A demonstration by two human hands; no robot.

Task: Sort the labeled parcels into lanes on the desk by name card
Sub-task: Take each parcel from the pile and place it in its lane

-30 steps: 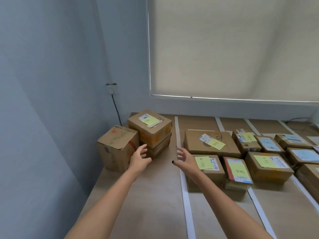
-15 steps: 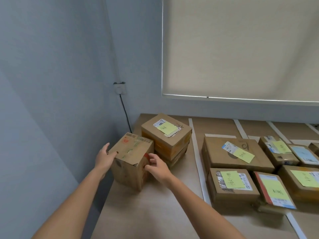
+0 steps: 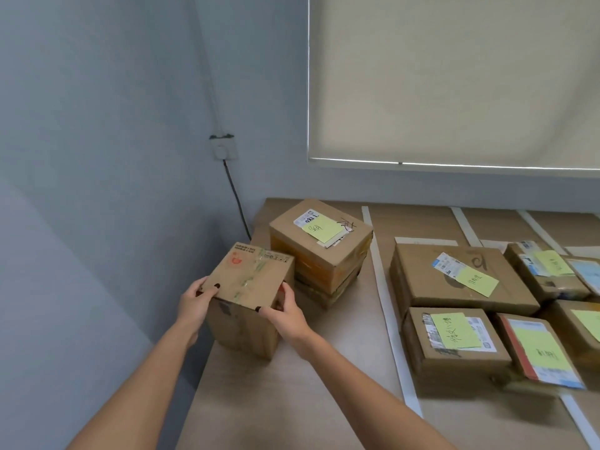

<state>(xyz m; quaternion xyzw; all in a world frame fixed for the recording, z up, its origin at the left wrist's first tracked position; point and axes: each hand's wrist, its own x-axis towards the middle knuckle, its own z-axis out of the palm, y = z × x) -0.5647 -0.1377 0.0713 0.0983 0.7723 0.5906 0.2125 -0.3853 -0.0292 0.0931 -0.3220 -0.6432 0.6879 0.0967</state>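
A wooden desk (image 3: 324, 401) is divided by white tape strips (image 3: 386, 306) into lanes. In the left lane stand a tall cardboard box (image 3: 246, 319) near the edge and a stacked pair of boxes (image 3: 321, 251) behind it; flatter note-labelled parcels (image 3: 454, 342) fill the right lanes.

Room corner with pale blue-grey walls (image 3: 97, 125); the corner line runs down at 11 o'clock to a white wall socket (image 3: 223, 150), from which a black cable (image 3: 237, 203) drops behind the desk. A cream roller blind (image 3: 454, 76) fills the 1 to 2 o'clock area, fully down, with a thin strip of daylight along its bottom bar. A light wood desk (image 3: 292, 401) spans 4 to 6 o'clock, with white tape strips (image 3: 389, 319) on its top.
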